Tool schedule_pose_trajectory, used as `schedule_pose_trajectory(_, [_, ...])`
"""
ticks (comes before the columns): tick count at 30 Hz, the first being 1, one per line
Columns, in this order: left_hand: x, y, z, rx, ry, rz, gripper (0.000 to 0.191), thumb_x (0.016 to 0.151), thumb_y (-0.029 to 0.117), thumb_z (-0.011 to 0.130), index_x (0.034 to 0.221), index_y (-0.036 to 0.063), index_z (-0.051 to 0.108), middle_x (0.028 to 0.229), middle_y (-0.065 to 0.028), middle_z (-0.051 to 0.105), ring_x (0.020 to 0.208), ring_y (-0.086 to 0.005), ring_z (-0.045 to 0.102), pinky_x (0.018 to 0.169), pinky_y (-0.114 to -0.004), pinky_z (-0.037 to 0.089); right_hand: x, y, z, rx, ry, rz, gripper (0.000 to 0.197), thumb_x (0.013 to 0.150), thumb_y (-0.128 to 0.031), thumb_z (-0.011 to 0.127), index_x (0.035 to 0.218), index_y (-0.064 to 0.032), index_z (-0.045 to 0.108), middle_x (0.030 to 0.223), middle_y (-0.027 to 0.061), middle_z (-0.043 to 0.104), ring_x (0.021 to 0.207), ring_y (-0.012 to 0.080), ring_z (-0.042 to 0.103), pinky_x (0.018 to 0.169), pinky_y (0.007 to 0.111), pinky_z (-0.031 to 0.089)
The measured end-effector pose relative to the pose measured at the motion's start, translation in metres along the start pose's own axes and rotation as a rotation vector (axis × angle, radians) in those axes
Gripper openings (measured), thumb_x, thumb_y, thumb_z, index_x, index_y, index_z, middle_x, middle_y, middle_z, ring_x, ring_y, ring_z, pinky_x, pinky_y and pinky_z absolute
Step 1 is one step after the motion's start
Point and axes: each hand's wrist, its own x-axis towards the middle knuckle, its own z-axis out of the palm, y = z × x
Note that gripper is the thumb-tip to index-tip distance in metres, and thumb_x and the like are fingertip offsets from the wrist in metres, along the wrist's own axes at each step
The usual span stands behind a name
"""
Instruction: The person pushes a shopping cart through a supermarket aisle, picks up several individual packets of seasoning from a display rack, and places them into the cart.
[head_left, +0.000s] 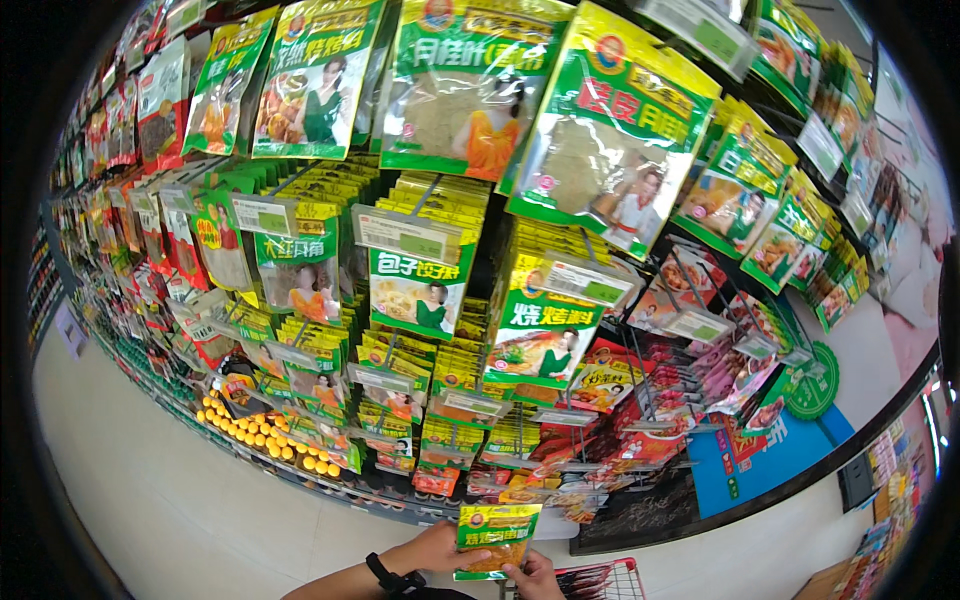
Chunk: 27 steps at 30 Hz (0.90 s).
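Observation:
At the bottom of the head view, both hands hold one seasoning packet with a yellow top, a green band and a window onto orange-brown contents. My left hand grips its left side, the fingers lying across the front. A black band circles that wrist. My right hand pinches the lower right corner of the packet, thumb on the front. The packet is upright with its printed face towards me. Just beyond it hang rows of similar seasoning packets on metal display hooks.
A shopping cart with a red rim stands right of my hands. Price tag holders jut out on the hook ends. Yellow-capped bottles line a low shelf at left. Pale floor runs along the rack, and a blue panel stands at right.

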Motion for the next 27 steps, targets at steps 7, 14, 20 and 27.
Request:
schedule_pose_trajectory(7, [0.010, -0.047, -0.033, -0.164, -0.114, -0.067, 0.043, 0.098, 0.036, 0.059, 0.130, 0.0073, 0.058, 0.124, -0.0194, 0.062, 0.108, -0.0379, 0.061, 0.093, -0.044, 0.049, 0.039, 0.025, 0.014, -0.059, -0.050, 0.064, 0.027, 0.095, -0.017, 0.068, 0.117, -0.0047, 0.061, 0.077, -0.0051, 0.057, 0.065, 0.0041, 0.047, 0.056, 0.021, 0.040])
schedule_pose_trajectory(14, [0.065, -0.063, -0.074, 0.066, -0.459, -0.272, 0.047, 0.093, 0.044, 0.065, 0.120, 0.0056, 0.063, 0.103, -0.0205, 0.069, 0.088, -0.0359, 0.068, 0.077, -0.043, 0.054, 0.088, 0.046, 0.013, -0.116, -0.065, 0.286, 0.034, 0.096, -0.017, 0.068, 0.125, -0.0038, 0.056, 0.098, 0.0034, 0.063, 0.084, 0.0088, 0.056, 0.073, 0.028, 0.048])
schedule_pose_trajectory(20, [0.112, -0.068, -0.057, -0.237, -0.231, -0.093, 0.050, 0.091, 0.039, 0.069, 0.127, 0.0051, 0.060, 0.102, -0.0160, 0.071, 0.090, -0.0283, 0.070, 0.081, -0.037, 0.054, 0.102, 0.033, -0.017, -0.009, 0.119, 0.220, 0.031, 0.095, -0.013, 0.068, 0.122, 0.0001, 0.059, 0.100, 0.0011, 0.066, 0.091, 0.0071, 0.057, 0.080, 0.025, 0.048])
schedule_pose_trajectory(27, [0.176, -0.082, -0.021, -0.195, -0.451, 0.000, 0.051, 0.088, 0.041, 0.073, 0.119, 0.0019, 0.062, 0.086, -0.0117, 0.071, 0.074, -0.0220, 0.067, 0.068, -0.036, 0.053, 0.096, 0.036, -0.058, 0.387, 0.526, 0.091, 0.027, 0.099, -0.012, 0.061, 0.122, 0.0030, 0.059, 0.103, 0.0044, 0.067, 0.086, 0.0100, 0.059, 0.075, 0.026, 0.049])
